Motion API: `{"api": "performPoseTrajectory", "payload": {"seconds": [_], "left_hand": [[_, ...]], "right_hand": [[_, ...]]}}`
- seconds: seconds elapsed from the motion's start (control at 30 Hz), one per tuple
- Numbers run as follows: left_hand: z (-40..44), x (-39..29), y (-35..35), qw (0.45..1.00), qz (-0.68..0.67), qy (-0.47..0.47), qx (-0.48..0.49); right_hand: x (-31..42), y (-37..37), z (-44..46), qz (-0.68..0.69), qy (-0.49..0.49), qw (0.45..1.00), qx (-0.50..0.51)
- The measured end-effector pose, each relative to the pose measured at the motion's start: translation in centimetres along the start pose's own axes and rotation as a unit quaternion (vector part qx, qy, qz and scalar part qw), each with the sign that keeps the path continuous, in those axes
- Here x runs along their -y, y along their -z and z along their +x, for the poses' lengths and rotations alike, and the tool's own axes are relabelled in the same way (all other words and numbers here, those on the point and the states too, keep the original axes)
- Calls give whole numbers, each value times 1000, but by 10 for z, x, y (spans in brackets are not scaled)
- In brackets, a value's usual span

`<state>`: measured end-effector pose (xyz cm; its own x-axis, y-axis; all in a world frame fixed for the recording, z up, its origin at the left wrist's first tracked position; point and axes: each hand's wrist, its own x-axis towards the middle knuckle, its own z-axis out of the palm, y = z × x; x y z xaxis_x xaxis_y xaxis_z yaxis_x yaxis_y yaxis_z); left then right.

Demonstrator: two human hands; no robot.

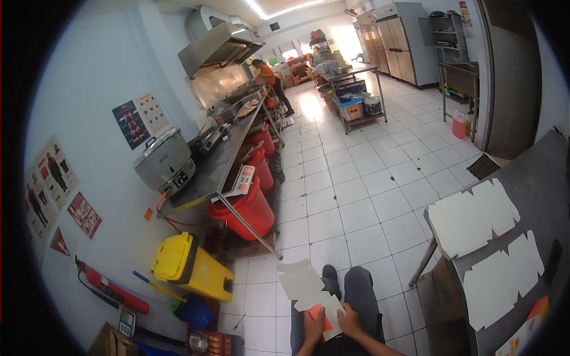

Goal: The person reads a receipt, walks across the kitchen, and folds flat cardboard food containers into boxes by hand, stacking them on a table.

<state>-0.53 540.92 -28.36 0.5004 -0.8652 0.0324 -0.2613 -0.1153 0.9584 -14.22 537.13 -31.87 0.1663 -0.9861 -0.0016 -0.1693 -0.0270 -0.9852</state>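
Observation:
Over my lap I hold a partly folded cardboard box blank (301, 283), pale inside with an orange printed patch near my fingers. My left hand (313, 326) is closed on its orange part. On the other side, my right hand (349, 322) grips a folded pale panel, thumb on top. The blank's wide flap extends forward past my knee. To my right, flat pale box blanks (473, 218) lie stacked on a metal table (534, 184). A second group of flat blanks (504, 279) lies nearer me, beside an orange-and-white printed piece (522, 329).
A yellow pedal bin (193, 267), red barrels (246, 207) and a steel counter (222, 160) with a large cooker (165, 160) line the left. A fire extinguisher (113, 288) hangs on the wall. Farther off, a person in orange (270, 77) stands at the counter.

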Motion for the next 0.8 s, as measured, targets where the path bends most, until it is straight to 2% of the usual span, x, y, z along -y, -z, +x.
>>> {"api": "performPoseTrajectory", "payload": {"seconds": [0.07, 0.2, 0.27, 0.33, 0.43, 0.47, 0.57, 0.67, 0.77, 0.8], "left_hand": [[-1, -18, 3, 1000, 3, -20, 7], [-30, -120, 9, 997, 73, -22, 24], [-35, -153, 12, 983, 142, -120, -5], [-35, -176, 9, 935, 185, -294, -68], [-14, -116, 17, 948, 192, -242, -82], [-11, -121, 10, 946, 158, -259, -113], [2, -111, 11, 937, 183, -279, -106], [1, -98, 12, 973, 155, -170, 14], [4, -98, 3, 962, 121, -230, 87], [5, -105, 2, 934, 272, -191, 134]], "right_hand": [[1, -2, -1, 68, -8, 997, -41], [-11, -18, -2, 150, 15, 976, -158], [0, -19, -1, 179, 27, 967, -178], [28, -6, -2, 180, 26, 967, -176], [76, 19, -3, 158, 12, 980, -124], [88, 24, -4, 160, 4, 982, -101], [84, 27, -3, 108, -5, 993, -53], [65, 40, 7, 35, -11, 997, -68], [53, 66, 13, -6, -13, 996, -94], [49, 75, 12, -24, -31, 995, -86]]}}
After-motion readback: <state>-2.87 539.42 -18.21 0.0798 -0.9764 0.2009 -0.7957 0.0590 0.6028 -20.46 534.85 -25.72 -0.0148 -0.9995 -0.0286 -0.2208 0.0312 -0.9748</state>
